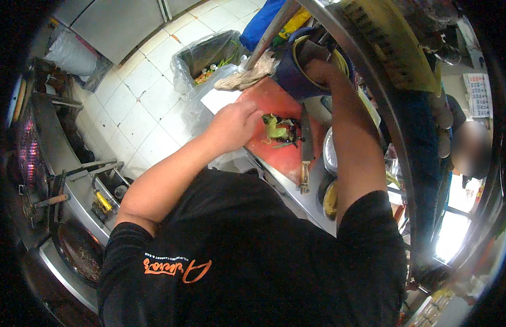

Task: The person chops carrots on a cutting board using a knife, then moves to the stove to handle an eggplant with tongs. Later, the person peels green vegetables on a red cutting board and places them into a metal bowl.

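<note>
My left hand [237, 124] is over the left edge of a red cutting board [273, 96], its fingers partly curled. Whether it holds anything is hidden. Beside those fingers lies a small heap of green and dark vegetable trimmings [278, 130]. A large kitchen knife [305, 141] rests on the board to the right of the heap, its worn handle towards me. My right hand [319, 72] reaches down into a dark blue bucket [289, 79] behind the board. The bucket's wall and shadow conceal most of the fingers, so its grip is not visible.
A plastic-lined bin [183, 61] with vegetable scraps stands beyond the board. A beige cloth [248, 75] sits around a metal post [273, 32]. Round containers [329, 198] stand under my right arm. At left are a wok [79, 251] and stove. Another person [471, 149] is far right.
</note>
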`<state>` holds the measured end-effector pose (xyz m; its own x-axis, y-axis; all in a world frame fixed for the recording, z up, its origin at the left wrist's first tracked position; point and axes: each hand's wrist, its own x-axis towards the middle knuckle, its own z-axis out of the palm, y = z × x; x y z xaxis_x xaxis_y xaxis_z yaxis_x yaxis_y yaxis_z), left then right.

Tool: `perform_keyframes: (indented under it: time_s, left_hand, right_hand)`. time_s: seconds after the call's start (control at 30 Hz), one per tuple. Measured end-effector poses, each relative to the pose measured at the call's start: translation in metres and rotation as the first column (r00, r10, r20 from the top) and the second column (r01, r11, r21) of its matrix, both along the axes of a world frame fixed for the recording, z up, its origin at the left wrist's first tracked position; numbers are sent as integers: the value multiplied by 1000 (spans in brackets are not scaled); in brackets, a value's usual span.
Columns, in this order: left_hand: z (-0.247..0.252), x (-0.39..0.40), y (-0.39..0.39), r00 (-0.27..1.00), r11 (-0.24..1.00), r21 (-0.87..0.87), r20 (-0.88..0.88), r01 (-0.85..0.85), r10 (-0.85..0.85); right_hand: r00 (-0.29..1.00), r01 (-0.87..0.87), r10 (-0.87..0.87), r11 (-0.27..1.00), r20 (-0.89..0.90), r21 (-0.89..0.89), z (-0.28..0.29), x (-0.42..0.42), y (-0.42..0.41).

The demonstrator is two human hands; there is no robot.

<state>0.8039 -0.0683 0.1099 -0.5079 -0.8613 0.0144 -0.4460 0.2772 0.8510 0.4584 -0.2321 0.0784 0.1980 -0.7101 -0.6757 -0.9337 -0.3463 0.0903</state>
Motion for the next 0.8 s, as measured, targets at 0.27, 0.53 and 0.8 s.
perform_keyframes:
  time_s: [0.27,0.53,0.8]
  left_hand:
    - [-91,80,22,924,964,159,354,-211,144]
    - [-111,83,21,947,969,139,279,-204,160]
    - [-107,82,20,945,960,152,267,-234,188]
  right_hand:
    - [513,694,-359,708,780,-130,71,82,149]
    - [893,182,-84,966,442,-185,-31,138,140]
    - [955,136,-127,991,268,-16,-47,143,131]
